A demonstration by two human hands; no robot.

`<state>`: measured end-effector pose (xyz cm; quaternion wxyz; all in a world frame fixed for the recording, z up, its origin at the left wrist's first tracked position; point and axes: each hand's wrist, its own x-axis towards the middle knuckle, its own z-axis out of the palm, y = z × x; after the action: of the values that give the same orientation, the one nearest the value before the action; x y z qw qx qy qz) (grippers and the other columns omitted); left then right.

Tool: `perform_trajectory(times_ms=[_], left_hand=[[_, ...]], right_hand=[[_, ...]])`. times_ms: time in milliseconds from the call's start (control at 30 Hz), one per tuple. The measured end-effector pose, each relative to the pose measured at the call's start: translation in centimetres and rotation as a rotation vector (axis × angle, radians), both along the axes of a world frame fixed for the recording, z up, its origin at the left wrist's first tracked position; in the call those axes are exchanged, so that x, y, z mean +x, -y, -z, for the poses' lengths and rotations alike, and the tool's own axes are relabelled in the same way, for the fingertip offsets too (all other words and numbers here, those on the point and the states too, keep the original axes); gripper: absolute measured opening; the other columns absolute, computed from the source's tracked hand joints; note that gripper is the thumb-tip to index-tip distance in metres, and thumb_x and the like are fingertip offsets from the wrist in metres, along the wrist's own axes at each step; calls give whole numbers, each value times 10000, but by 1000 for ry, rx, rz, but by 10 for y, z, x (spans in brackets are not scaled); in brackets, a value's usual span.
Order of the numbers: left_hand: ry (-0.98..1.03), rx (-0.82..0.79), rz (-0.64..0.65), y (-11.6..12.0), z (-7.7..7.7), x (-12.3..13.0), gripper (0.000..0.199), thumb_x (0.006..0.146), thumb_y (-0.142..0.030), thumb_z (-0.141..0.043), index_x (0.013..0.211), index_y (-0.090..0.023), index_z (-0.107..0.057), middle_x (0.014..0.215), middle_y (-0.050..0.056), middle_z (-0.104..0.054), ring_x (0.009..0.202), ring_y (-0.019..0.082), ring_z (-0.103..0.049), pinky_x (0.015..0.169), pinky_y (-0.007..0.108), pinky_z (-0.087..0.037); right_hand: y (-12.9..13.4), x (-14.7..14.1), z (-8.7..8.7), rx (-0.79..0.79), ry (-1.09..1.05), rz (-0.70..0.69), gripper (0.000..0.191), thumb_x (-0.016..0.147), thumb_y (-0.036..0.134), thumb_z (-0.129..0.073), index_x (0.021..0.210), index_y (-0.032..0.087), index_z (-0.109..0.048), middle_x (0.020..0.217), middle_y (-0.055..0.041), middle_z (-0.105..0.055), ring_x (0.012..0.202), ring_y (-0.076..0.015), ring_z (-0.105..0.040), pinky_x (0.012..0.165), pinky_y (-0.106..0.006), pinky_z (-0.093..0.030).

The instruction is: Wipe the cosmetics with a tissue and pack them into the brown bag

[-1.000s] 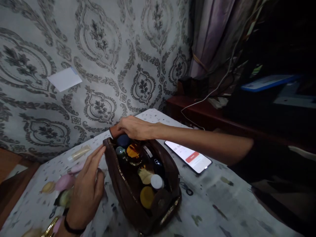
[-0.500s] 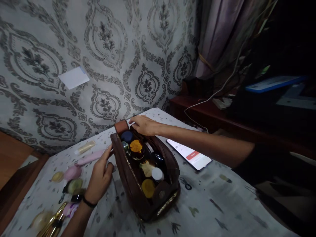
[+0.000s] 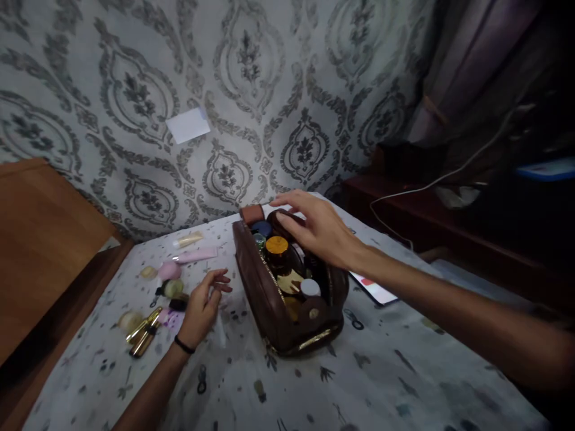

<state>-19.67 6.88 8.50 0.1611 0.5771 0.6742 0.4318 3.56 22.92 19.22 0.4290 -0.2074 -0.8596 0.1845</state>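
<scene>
A brown leather toiletry bag (image 3: 254, 281) stands unzipped on the patterned cloth. Inside it are a jar with an amber lid (image 3: 277, 245), a white cap (image 3: 310, 288), a dark blue lid (image 3: 262, 228) and a pale gold scalloped piece (image 3: 290, 281). My right hand (image 3: 317, 227) is over the bag's far right rim, thumb and fingers apart; whether it touches the leather I cannot tell. My left hand (image 3: 202, 308) hovers left of the bag, fingers loosely spread and holding nothing. Nearby lie a pink tube (image 3: 197, 255) and a cream-coloured tube (image 3: 188, 239).
Left of my left hand lie gold-coloured tubes (image 3: 146, 332), a pink rounded item (image 3: 169, 270) and other small cosmetics. A lit phone (image 3: 380, 292) is right of the bag, partly under my right forearm. Wooden furniture (image 3: 49, 239) borders the left; a white cable (image 3: 431, 182) trails at right.
My left hand has come away from the bag's left side, and its fingers have spread. My right hand's fingers have opened wider at the far rim. The camera view has swung left.
</scene>
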Motion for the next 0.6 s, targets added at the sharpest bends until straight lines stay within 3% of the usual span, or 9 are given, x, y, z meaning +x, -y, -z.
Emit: perform_trajectory(times_ms=[100,200,333,433,500,600], left_hand=[[-43,4,-77,25,11,-2,309,960,-357,-403,1100,-156,-591,957,93,-703,891,221,-706,830,392,-546],[-219,15,-57,49,24,-4,318,972,-361,-424,1120,-168,-628,1112,125,-692,1099,255,-638,976,463,-500],[-454,-4,43,80,43,-8,327,957,-337,-493,1227,-207,-624,1319,141,-603,1307,287,-499,1085,542,-426],[-562,-4,79,100,52,-11,353,938,-335,-536,1263,-213,-601,1398,153,-537,1377,315,-418,1107,579,-394],[-574,5,103,109,56,-12,369,927,-315,-550,1275,-195,-581,1413,167,-510,1364,319,-421,1095,568,-407],[-553,36,112,116,57,-13,258,921,-193,-493,1147,-166,-614,1253,157,-585,1189,283,-532,983,496,-490]], right_hand=[[64,11,6,-31,-108,-315,241,966,197,-485,1114,227,-673,1020,-67,-706,955,-200,-663,828,-321,-528],[118,7,31,-117,88,-626,293,976,178,-460,1198,234,-643,997,-69,-701,868,-164,-677,754,-266,-535],[152,-17,77,-151,317,-703,276,954,169,-464,1127,197,-677,981,-86,-712,885,-184,-687,775,-281,-536],[161,-41,105,-315,292,-703,271,912,146,-494,1099,198,-682,1059,-80,-724,990,-198,-680,887,-326,-521],[165,-60,119,-510,230,-692,227,875,170,-527,1037,191,-685,973,-65,-733,905,-200,-692,818,-336,-537],[169,-90,135,-1002,82,-670,193,818,273,-579,972,181,-652,769,-12,-678,654,-165,-669,560,-267,-504]])
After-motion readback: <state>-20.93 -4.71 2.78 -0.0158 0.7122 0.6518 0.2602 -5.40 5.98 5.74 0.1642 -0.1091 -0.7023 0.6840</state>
